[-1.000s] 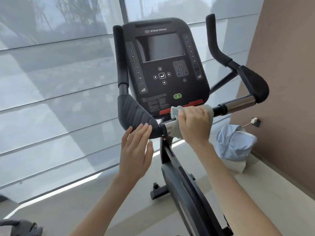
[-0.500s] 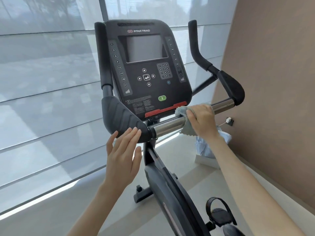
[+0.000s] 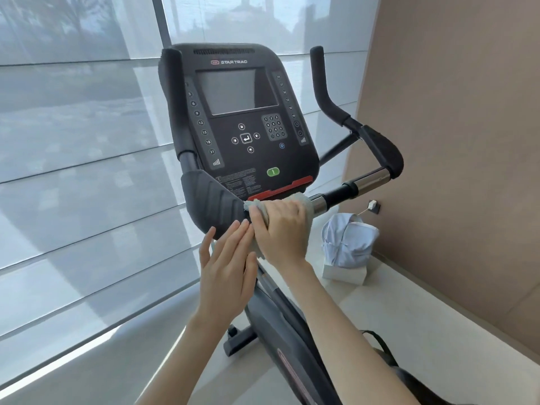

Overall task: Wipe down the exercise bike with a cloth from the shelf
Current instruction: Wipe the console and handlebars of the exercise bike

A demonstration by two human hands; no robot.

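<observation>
A black exercise bike (image 3: 242, 133) with a console screen fills the middle of the view. Its horizontal handlebar (image 3: 368, 182) has chrome sections and black padded ends. My right hand (image 3: 280, 229) is closed around a pale grey-green cloth (image 3: 304, 201), which is wrapped over the bar at its left end, right beside the left black pad (image 3: 210, 200). My left hand (image 3: 228, 270) hovers flat just below that pad with fingers extended and holds nothing; its fingertips touch the cloth's lower edge.
A large window with translucent blinds (image 3: 81, 171) stands behind and to the left. A tan wall (image 3: 467, 141) rises on the right. On the floor by it, light blue fabric (image 3: 347, 241) lies on a white box (image 3: 344, 273). A pedal strap (image 3: 382, 346) shows at lower right.
My right hand has slid the cloth leftward along the handlebar, from the right chrome part to the left pad. The left hand stays below the pad. The camera view shifted.
</observation>
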